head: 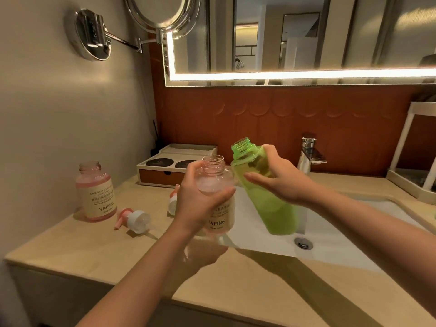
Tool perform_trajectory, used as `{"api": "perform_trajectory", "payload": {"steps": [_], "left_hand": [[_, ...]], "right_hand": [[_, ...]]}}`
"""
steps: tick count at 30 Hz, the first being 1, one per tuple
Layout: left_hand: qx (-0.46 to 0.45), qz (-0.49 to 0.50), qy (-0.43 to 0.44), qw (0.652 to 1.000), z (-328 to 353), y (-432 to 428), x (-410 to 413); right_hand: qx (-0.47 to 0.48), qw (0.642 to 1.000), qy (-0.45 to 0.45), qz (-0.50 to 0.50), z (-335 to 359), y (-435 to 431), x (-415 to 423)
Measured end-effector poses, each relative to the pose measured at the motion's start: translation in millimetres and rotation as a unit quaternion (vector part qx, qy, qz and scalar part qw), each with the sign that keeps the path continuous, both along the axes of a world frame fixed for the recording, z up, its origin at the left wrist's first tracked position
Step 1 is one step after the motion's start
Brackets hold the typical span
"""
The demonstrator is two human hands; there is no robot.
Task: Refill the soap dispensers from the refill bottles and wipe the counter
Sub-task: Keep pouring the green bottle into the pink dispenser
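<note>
beige counter (94, 251), pump cap (173, 205) half behind left hand (197, 204) — mirror (306, 43) cropped

Probably hotel bathroom: sink (259, 234), lit mirror (306, 34)

Beige counter (94, 251) bears an uncapped pink bottle (96, 192), two toppled pump heads (134, 219) (173, 202) and a drawer box (165, 172)

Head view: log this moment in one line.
left hand: grips uncapped pink plastic dispenser; right hand: grips tilted uncapped green plastic refill bottle; no pour visible
</note>
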State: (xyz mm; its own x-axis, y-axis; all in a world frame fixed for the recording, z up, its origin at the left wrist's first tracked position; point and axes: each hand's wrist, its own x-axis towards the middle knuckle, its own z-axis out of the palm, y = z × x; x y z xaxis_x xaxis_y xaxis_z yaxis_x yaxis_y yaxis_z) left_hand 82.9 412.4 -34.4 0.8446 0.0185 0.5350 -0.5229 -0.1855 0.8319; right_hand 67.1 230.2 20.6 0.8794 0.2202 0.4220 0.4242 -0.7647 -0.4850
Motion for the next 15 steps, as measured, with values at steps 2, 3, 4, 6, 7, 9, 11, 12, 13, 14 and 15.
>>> {"api": "perform_trajectory", "payload": {"steps": [2,3,4,6,7,9,11,12,13,14,15], "left_hand": [[-0.003,0.023,-0.002,1.0,10.0,14.3,9.4],[-0.005,0.036,-0.002,0.999,15.0,20.9,12.8],[-0.006,0.049,-0.004,0.999,19.5,29.8,17.7],[-0.01,0.07,0.0,0.998,26.0,45.1,26.5],[-0.013,0.085,0.002,0.996,28.1,55.0,32.6],[-0.023,0.12,0.019,0.992,28.9,71.1,45.5],[-0.03,0.149,0.043,0.988,27.1,82.9,57.1],[-0.03,0.16,0.051,0.985,25.8,89.7,63.3],[-0.028,0.167,0.056,0.984,24.2,94.6,68.1],[-0.025,0.17,0.062,0.983,21.8,97.0,71.4],[-0.017,0.171,0.065,0.983,20.8,102.1,76.1]], "right_hand": [[0.05,0.999,-0.018,0.003,-3.0,10.7,12.9],[0.071,0.997,-0.029,0.0,-3.8,15.9,19.4],[0.095,0.995,-0.04,-0.005,-3.1,22.8,27.6],[0.149,0.987,-0.059,-0.014,0.6,34.9,41.3],[0.175,0.982,-0.065,-0.016,3.4,42.8,49.6],[0.217,0.973,-0.07,-0.022,5.9,54.2,67.0],[0.231,0.97,-0.071,-0.037,3.4,62.3,85.3],[0.232,0.969,-0.071,-0.049,1.6,67.6,96.0],[0.236,0.967,-0.068,-0.06,-0.8,71.3,105.4],[0.244,0.965,-0.062,-0.068,-3.3,73.1,111.2],[0.257,0.962,-0.056,-0.068,-5.1,78.4,119.1]]}}
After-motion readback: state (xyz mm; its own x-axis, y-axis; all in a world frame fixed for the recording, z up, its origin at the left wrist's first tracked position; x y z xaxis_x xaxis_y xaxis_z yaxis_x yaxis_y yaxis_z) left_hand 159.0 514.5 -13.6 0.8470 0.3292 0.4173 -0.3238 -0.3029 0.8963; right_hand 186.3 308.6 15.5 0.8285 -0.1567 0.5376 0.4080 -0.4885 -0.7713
